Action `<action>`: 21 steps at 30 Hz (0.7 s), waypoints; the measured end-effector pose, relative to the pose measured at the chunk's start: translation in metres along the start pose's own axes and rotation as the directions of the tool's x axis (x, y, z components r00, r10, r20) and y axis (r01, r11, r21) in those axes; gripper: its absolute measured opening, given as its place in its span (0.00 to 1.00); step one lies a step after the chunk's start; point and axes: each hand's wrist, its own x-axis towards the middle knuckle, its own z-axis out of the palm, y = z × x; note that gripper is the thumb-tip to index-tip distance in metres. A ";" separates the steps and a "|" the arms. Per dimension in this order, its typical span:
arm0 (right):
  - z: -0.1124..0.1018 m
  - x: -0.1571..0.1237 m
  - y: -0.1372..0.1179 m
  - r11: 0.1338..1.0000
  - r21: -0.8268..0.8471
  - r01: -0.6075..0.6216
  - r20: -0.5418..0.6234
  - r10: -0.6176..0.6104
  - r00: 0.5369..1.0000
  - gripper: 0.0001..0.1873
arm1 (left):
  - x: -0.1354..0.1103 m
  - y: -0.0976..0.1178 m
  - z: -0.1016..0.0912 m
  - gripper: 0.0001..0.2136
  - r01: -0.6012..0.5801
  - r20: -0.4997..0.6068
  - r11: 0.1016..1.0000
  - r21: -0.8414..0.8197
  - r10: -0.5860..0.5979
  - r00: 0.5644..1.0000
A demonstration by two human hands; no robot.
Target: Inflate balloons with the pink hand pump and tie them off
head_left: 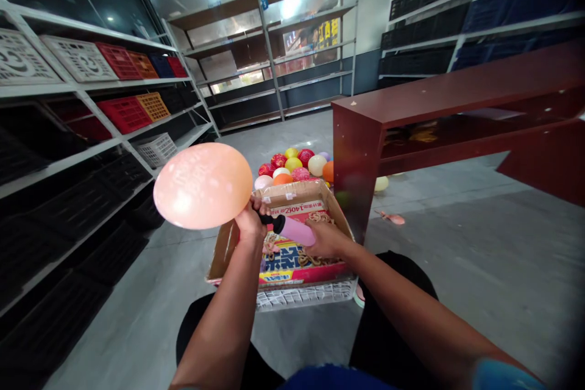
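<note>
A large, inflated peach balloon with faint printing sits at my left hand. The fingers of that hand are closed around its neck, where it meets the black end of a hand balloon pump. The pump's body is pink, and my right hand is wrapped round its other end. Below both hands is an open cardboard box with red, yellow and blue printing. Bunches of uninflated, peach-coloured balloons lie in it. The balloon's neck is mostly hidden by my fingers.
Under the box is a white wire basket. Several inflated balloons rest on the floor behind it. A dark red desk stands close on the right. Shelves with crates line the left side. A deflated balloon lies on the floor.
</note>
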 end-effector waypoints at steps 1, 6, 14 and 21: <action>0.005 0.004 -0.001 1.000 0.017 -0.006 0.000 0.006 1.000 0.34 | 0.005 -0.001 -0.003 0.09 0.011 -0.009 1.000 0.009 -0.011 1.000; 0.014 0.023 0.012 0.998 0.059 -0.011 0.026 0.009 1.000 0.35 | 0.050 0.007 -0.023 0.07 0.012 -0.070 0.997 0.082 -0.006 0.998; -0.007 0.058 0.060 0.999 -0.045 -0.030 0.117 0.035 0.993 0.31 | 0.109 0.021 -0.029 0.07 -0.030 -0.194 0.995 0.096 0.049 0.980; 0.011 0.060 0.049 0.996 -0.010 -0.090 0.186 0.090 0.978 0.28 | 0.099 -0.044 -0.028 0.08 0.115 -0.125 0.990 0.081 -0.105 0.987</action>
